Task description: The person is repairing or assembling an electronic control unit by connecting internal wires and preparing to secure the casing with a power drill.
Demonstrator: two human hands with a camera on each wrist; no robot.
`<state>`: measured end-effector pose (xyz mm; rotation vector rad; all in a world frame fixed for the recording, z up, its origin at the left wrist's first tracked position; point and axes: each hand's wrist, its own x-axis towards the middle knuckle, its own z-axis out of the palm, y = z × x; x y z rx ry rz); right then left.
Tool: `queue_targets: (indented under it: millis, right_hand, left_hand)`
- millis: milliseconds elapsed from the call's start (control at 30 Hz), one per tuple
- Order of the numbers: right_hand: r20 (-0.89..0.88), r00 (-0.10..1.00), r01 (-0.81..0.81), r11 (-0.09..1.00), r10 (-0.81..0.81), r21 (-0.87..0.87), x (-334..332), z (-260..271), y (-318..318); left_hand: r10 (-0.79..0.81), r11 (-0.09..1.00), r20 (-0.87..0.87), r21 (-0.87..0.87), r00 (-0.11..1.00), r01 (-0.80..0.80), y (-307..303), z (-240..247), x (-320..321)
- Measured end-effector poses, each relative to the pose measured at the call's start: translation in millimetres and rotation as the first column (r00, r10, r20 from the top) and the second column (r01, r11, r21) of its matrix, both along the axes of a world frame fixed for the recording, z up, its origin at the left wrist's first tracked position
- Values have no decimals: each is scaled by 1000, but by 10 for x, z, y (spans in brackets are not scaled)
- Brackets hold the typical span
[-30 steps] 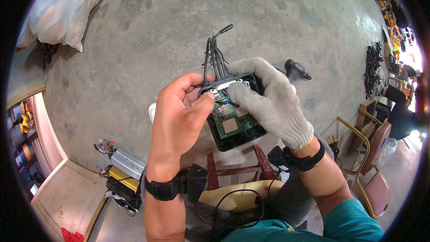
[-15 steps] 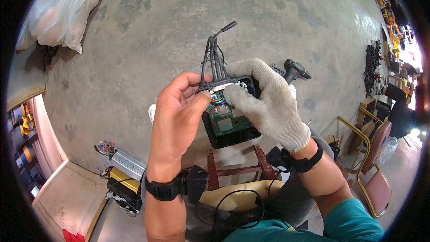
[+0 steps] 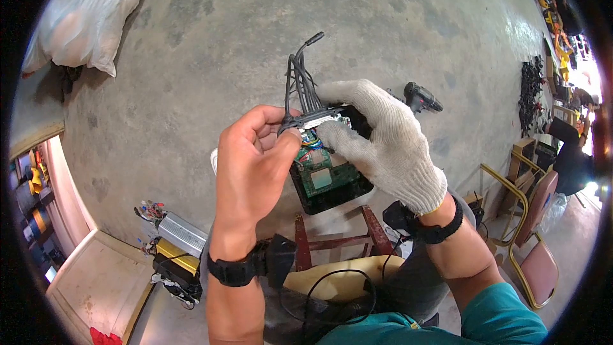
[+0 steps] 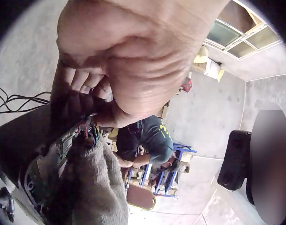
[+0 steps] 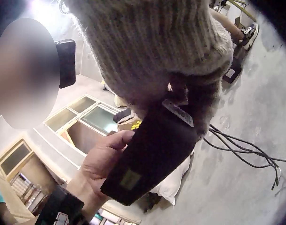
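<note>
Black case (image 3: pixel 341 197) is sitting just below mid-frame in the head view, held up above the concrete floor (image 3: pixel 223 38), its green circuit board (image 3: pixel 310 179) facing the wearer. Bearings are running from the case, 12 being the top of that view.

Left hand (image 3: pixel 252 160), bare, is pinching the case's 10-11 o'clock corner, thumb on the near face, fingers behind. Right hand (image 3: pixel 393 144), in a knitted glove, is clamping the case at 1-2 o'clock; thumb is pressing near the white strip (image 3: pixel 313 124), forefinger is reaching toward the cables behind. Its other fingertips are staying hidden in shadow in the right wrist view.

Dark cables (image 3: pixel 303 83) are leaving at 12 o'clock; coloured wires (image 3: pixel 311 143) are bunching under the strip, between the two thumbs.

Surroundings: drill (image 3: pixel 422 97) lying at 2 o'clock; white bag (image 3: pixel 89 25) slumping at 10; silver unit (image 3: pixel 183 233) resting beside gold unit (image 3: pixel 177 257) at 8; red-brown wooden frame (image 3: pixel 302 246) standing at 6; pink chair (image 3: pixel 537 273) standing at 4.
</note>
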<state>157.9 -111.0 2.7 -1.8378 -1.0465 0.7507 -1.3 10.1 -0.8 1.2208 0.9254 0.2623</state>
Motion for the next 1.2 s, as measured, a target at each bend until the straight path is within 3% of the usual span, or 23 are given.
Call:
queue_targets:
  millis: [233,300,600,700,867,1200]
  right_hand:
    - [134,983,-122,992,123,-16,48,17,-25]
    - [186,970,-167,985,154,52,50,-10,-36]
    - [320,944,-100,994,78,53,-42,20,-37]
    - [232,967,-118,993,109,26,-37,-8,-60]
    - [227,969,-107,994,96,35,-2,-29,-62]
    - [176,983,-70,995,57,69,-34,11,-48]
  left_hand:
    - [-28,1000,-6,-2,1000,28,-40,10,20]
    - [-29,1000,1,-8,1000,29,-55,10,29]
    - [-28,999,-14,40,1000,28,-92,94,35]
    - [-68,995,-83,61,994,74,-85,82,18]
    - [-15,999,78,-49,997,19,-106,32,10]
    - [82,971,46,-229,996,-70,-124,15,41]
